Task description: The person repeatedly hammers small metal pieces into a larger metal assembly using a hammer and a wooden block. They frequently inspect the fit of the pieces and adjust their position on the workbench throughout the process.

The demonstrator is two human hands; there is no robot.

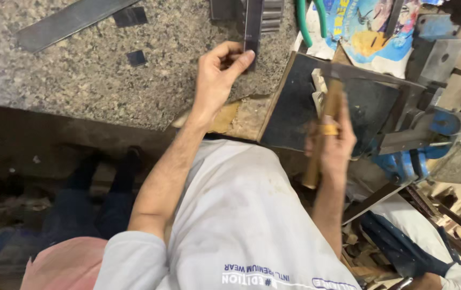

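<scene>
2 hands busy: left hand (217, 75) pinching 1 metal strip (253, 27), right hand (333, 142) gripping 1 blurry wooden-handled hammer (324, 126), head hidden.

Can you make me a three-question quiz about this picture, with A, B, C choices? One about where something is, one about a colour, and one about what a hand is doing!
1. Where does the dark metal strip lie?
A. on the speckled stone counter
B. on the floor
C. inside the vise

2. What colour is the vise?
A. red
B. blue
C. yellow

3. What is the right hand doing?
A. lying flat and empty
B. pointing at the wall
C. gripping a wooden hammer handle

Answers:
1 A, the strip rests on the counter, with the left hand pinching its near end.
2 B, its body is painted blue.
3 C, the fingers wrap round the handle.
</scene>
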